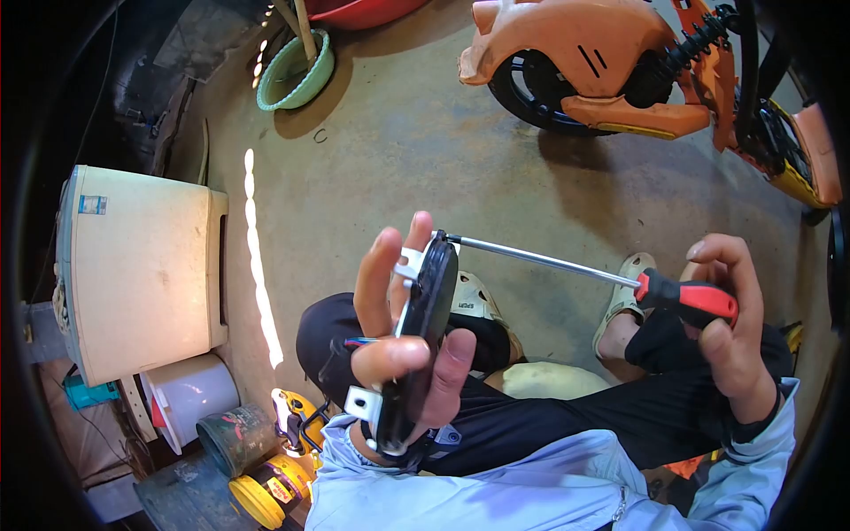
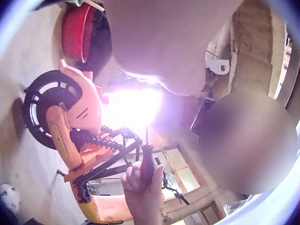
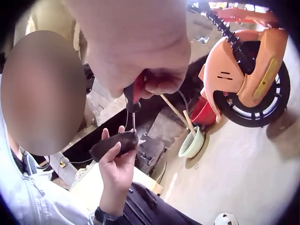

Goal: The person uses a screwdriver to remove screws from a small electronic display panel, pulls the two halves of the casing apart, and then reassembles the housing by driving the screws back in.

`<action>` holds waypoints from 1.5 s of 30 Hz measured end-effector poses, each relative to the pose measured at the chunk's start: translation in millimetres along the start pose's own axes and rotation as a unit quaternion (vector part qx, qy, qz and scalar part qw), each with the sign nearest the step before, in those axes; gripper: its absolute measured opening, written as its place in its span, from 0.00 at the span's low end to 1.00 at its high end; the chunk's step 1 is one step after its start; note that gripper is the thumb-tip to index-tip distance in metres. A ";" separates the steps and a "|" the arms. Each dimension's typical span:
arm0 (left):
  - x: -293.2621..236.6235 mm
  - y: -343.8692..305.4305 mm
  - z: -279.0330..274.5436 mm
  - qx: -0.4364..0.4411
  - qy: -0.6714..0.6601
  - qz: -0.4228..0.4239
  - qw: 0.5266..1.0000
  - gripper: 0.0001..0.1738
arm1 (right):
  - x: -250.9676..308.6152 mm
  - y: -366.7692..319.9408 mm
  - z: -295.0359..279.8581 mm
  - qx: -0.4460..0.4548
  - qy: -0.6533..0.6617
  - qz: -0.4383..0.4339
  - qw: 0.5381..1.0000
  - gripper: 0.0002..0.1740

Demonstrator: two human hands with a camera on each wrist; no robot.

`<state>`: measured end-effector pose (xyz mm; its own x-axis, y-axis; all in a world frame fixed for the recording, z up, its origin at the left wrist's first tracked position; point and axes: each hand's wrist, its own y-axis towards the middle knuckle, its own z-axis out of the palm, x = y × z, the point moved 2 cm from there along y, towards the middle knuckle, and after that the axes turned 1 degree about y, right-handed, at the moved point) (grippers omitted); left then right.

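My left hand [image 1: 390,357] grips a long, flat black part [image 1: 431,301] and holds it on edge above my lap. White metal brackets [image 1: 363,404] stick out from its near and far ends, and thin coloured wires [image 1: 359,342] come out of its side. My right hand [image 1: 742,341] holds a screwdriver [image 1: 686,299] by its red and black handle. The shaft runs level to the left, its tip right at the far end of the part. In the right wrist view, the black part [image 3: 112,146] lies across the left fingers, below the screwdriver.
An orange scooter [image 1: 580,62] stands ahead on the right. Farther left are a green basin [image 1: 301,75] and a red tub [image 1: 367,11]. On the left side stand a large white box [image 1: 146,265], a white bucket [image 1: 199,394] and several darker buckets [image 1: 235,438].
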<state>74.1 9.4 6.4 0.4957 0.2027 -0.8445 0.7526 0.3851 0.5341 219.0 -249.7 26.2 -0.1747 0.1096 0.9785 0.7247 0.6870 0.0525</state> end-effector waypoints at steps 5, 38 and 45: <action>6.6 3.9 -4.4 0.032 -0.005 -0.008 0.999 0.25 | 4.6 -3.7 -2.7 0.052 -0.156 -0.123 0.979 0.37; 18.3 -0.8 -1.5 0.034 -0.006 -0.005 0.999 0.28 | 9.4 0.4 0.3 0.081 0.060 0.122 0.987 0.20; 16.9 -4.1 8.1 -0.034 0.002 -0.005 0.999 0.29 | 15.8 3.6 -1.9 0.000 -0.073 0.016 0.997 0.20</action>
<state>82.9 3.9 -9.8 0.4872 0.2020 -0.8496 0.7260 0.4470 0.5226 220.2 -246.9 42.2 -0.2471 0.2345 0.9402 0.7316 0.6814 0.0223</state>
